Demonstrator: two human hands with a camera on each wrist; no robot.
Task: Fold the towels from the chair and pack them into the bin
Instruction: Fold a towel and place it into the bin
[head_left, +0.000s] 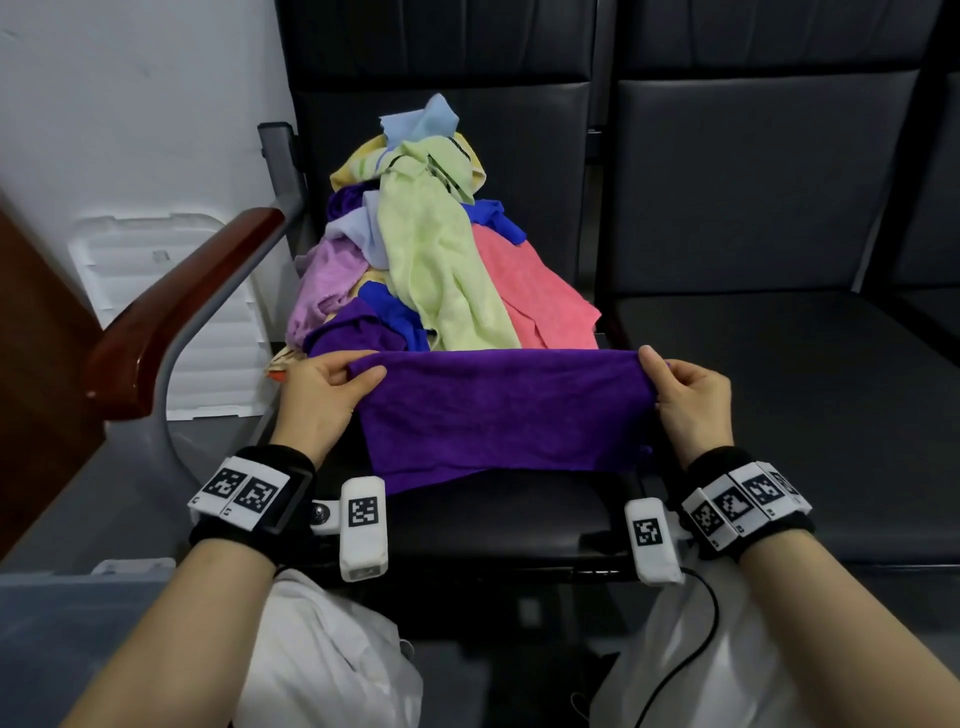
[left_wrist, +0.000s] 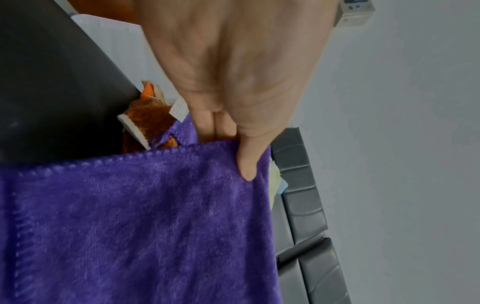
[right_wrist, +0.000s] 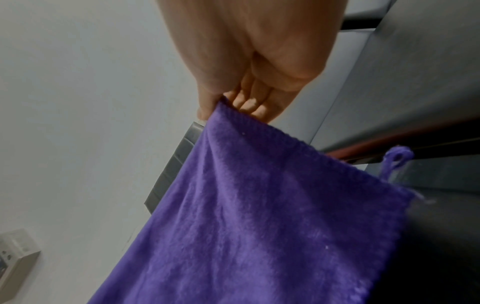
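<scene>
We pinch the purple towel (head_left: 498, 410) taut, left hand (head_left: 317, 395) and right hand (head_left: 685, 400), above the black chair (head_left: 493, 514); behind it the towel pile (head_left: 431, 249), then a white wall (head_left: 130, 104).

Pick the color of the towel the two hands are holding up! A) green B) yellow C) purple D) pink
C: the left hand and the right hand each pinch a top corner of the purple towel, stretched between them in front of the pile.
</scene>
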